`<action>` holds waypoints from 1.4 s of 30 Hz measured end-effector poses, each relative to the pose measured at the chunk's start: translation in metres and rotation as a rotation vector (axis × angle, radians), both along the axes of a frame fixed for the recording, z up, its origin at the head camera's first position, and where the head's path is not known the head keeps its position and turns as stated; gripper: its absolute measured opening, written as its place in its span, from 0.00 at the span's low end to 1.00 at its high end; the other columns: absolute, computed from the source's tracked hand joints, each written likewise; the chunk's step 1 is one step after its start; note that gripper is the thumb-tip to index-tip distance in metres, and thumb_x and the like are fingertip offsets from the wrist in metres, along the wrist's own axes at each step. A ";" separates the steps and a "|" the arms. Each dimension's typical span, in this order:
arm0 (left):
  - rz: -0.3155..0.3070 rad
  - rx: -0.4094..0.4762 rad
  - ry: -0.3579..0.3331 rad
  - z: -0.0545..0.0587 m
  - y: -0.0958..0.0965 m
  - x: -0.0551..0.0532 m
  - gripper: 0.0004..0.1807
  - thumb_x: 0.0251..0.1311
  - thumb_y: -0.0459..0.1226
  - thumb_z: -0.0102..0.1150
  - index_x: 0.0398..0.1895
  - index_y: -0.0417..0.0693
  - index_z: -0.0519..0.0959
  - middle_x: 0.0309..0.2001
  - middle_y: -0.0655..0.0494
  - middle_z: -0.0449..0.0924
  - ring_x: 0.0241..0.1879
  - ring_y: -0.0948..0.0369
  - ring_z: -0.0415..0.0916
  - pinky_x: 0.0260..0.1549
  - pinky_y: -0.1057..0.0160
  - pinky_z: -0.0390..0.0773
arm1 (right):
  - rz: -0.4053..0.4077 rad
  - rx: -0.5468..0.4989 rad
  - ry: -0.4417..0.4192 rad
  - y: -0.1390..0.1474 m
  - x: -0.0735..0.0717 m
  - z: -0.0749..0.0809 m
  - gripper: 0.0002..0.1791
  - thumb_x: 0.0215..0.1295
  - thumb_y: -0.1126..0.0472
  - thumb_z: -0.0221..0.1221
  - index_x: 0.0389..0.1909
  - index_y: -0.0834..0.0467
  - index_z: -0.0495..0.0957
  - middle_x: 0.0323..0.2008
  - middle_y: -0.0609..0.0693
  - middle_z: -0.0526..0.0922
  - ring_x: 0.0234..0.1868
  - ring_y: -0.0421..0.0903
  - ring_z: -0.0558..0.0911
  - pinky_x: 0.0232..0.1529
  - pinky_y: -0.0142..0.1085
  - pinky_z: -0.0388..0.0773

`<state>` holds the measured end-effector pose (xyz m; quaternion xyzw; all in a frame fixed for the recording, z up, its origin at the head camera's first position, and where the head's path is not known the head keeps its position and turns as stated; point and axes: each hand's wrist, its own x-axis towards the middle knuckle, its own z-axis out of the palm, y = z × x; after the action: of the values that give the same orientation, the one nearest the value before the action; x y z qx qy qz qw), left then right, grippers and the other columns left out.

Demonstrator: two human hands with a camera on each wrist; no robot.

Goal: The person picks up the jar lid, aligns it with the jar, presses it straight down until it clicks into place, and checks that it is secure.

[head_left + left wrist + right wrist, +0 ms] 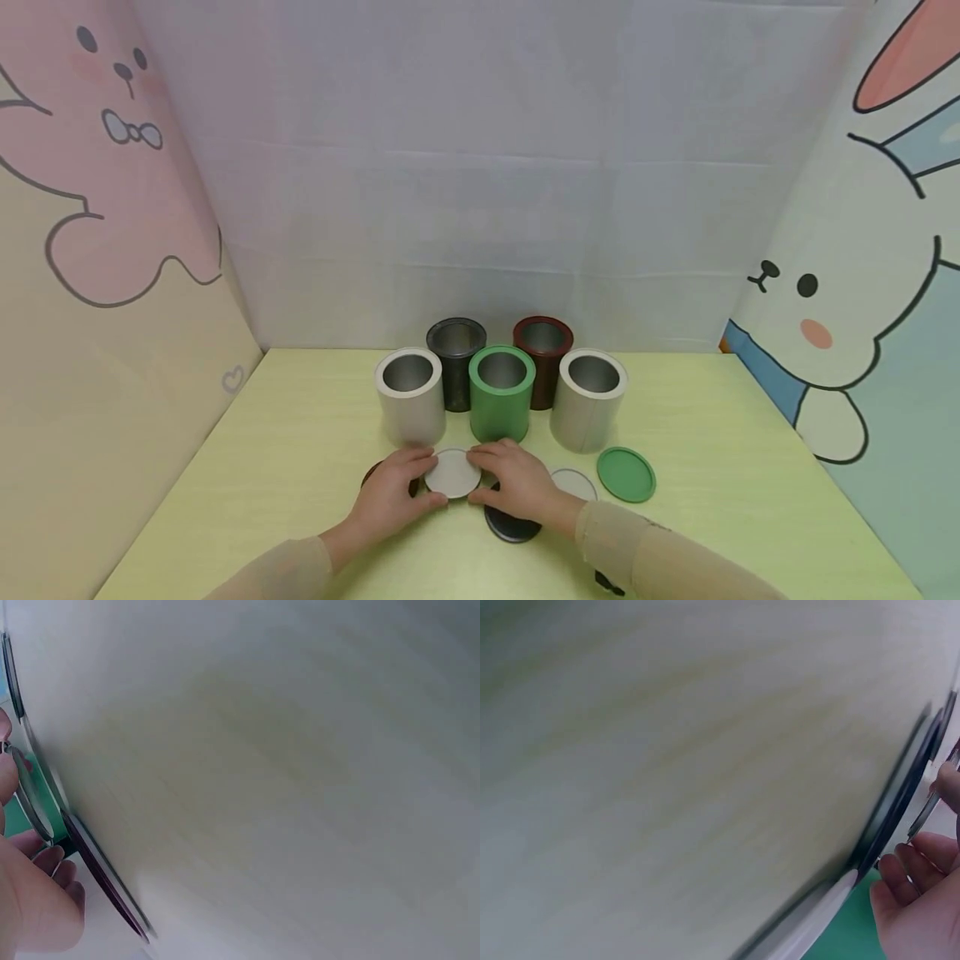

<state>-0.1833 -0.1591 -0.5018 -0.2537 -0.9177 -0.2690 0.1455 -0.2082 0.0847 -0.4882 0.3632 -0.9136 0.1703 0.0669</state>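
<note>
In the head view a round white lid (pixel 452 473) is gripped at its edge from both sides. My left hand (pixel 392 493) pinches its left side between fingers and thumb; my right hand (pixel 519 483) pinches the right side. In the left wrist view the lid's rim (pixel 31 796) sits between thumb and fingers, a little off the table. Beneath the left hand lies a dark red lid (pixel 371 472), mostly hidden. A black lid (pixel 512 527) lies under the right hand, with a second white lid (pixel 575 482) partly covered by that wrist.
Open-topped cans stand behind the hands: a white can (pixel 414 414), a green can (pixel 499 410) and another white can (pixel 587 418) in front, a black can (pixel 456 379) and a dark red can (pixel 543 375) behind. A green lid (pixel 626 475) lies at the right.
</note>
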 end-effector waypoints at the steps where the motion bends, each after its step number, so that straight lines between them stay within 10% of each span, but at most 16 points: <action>1: 0.002 0.010 -0.005 0.001 0.000 0.000 0.31 0.47 0.47 0.78 0.51 0.37 0.84 0.53 0.47 0.81 0.53 0.50 0.78 0.51 0.49 0.78 | 0.001 -0.013 -0.004 0.001 0.000 0.000 0.29 0.60 0.47 0.69 0.59 0.57 0.80 0.56 0.51 0.81 0.55 0.49 0.77 0.54 0.40 0.77; 23: 0.023 0.234 0.016 0.015 0.006 0.001 0.32 0.40 0.40 0.81 0.52 0.38 0.84 0.55 0.50 0.81 0.55 0.49 0.77 0.53 0.45 0.76 | 0.028 -0.262 0.053 0.009 0.001 0.018 0.30 0.54 0.50 0.73 0.56 0.60 0.82 0.55 0.51 0.82 0.54 0.50 0.78 0.55 0.43 0.77; 42: -0.034 0.307 0.199 0.039 0.010 0.001 0.35 0.39 0.36 0.82 0.55 0.38 0.82 0.58 0.50 0.79 0.56 0.48 0.75 0.50 0.43 0.77 | 0.013 -0.402 0.128 0.010 0.003 0.036 0.33 0.49 0.53 0.76 0.56 0.61 0.81 0.57 0.51 0.82 0.56 0.51 0.77 0.55 0.46 0.77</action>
<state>-0.1827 -0.1494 -0.4632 -0.2693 -0.8426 -0.3817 0.2679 -0.2051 0.0943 -0.4523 0.3583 -0.8528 0.3263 0.1947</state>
